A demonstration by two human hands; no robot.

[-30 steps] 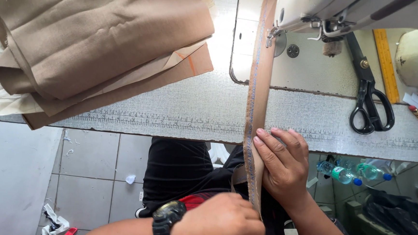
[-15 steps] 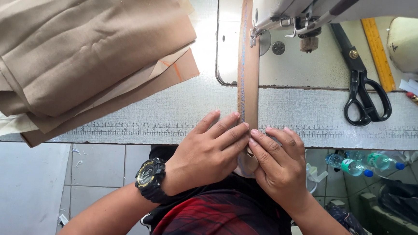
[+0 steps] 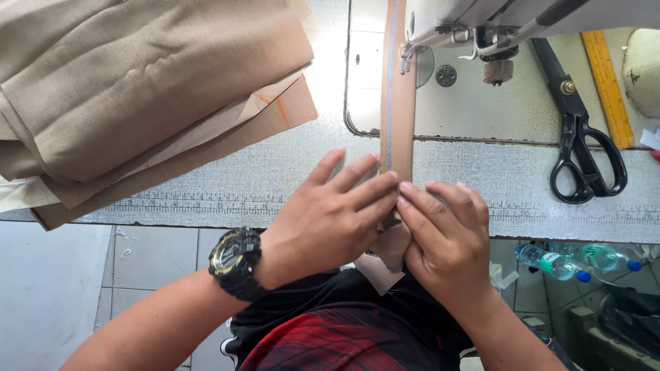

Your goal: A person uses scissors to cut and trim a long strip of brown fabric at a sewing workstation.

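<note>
Grey, speckled table (image 3: 269, 178) carries one folded stack of tan fabric (image 3: 131, 66) at its left, overhanging the front edge, with bare surface between it and the hands. One left hand (image 3: 328, 220), wearing a black wristwatch (image 3: 235, 262), and one right hand (image 3: 449, 242) meet at the front edge, fingers (image 3: 368, 192) closed, pinching one narrow brown fabric strip (image 3: 398, 98) that runs up under the sewing machine (image 3: 508, 13). One pair of black scissors (image 3: 581, 140) and one yellow ruler (image 3: 607, 88) lie at right.

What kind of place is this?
Probably a tailoring or garment workshop: a sewing machine on the table, black scissors, and folded tan cloth stacked beside it.
</note>
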